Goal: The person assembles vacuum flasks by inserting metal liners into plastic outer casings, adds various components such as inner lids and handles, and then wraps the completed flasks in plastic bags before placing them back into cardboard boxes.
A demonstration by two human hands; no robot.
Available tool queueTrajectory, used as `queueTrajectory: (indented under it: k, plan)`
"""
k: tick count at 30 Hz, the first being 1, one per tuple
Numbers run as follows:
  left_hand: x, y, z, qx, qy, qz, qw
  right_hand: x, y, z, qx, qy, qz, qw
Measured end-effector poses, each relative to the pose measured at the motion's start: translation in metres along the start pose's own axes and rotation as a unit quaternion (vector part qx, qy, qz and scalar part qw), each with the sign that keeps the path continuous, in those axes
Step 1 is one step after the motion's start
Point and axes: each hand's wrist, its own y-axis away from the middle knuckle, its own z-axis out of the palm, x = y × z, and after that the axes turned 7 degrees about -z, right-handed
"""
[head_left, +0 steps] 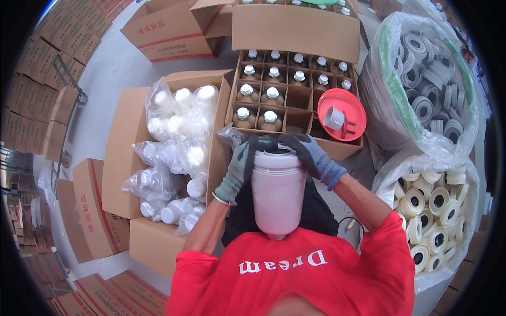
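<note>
Between my gloved hands is a large pale white jar (277, 195), its narrow end toward my red shirt and its wide, ringed rim at the far end. My left hand (243, 164), in a grey-green glove with dark fingertips, is closed round the left of that rim. On the opposite side, my right hand (314, 159), in a blue-grey glove with dark fingers, grips the rim from above. Some dark fingertips overlap the rim opening, so its inside is partly hidden. Just beyond the right hand, a red round tray (354, 122) holds a white cup (333, 118).
A divided carton (298, 142) of white-capped brown bottles stands ahead. At left, an open box (124, 152) holds bagged white bottles (176, 126). On the right are plastic sacks of grey rings (421, 108) and cream rings (438, 200). Stacked cartons (39, 95) line the far left.
</note>
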Motion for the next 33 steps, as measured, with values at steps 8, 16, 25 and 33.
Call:
queueTrajectory:
  k: [8,16,25,33]
  plan:
    - [0.140,-0.016,-0.018,-0.046,-0.152,0.020,0.987,0.043,-0.011,-0.014,-0.195,-0.153,-0.154,0.956]
    - [0.035,-0.019,-0.016,-0.059,0.037,-0.040,0.997,-0.010,-0.019,-0.020,-0.207,0.018,0.015,0.978]
    - [0.079,0.007,-0.027,-0.074,0.125,-0.167,0.975,0.031,-0.024,-0.011,-0.258,0.179,-0.289,0.904]
    - [0.057,0.076,0.025,-0.040,0.146,-0.232,0.961,0.000,0.157,-0.057,-0.068,0.189,0.259,0.945]
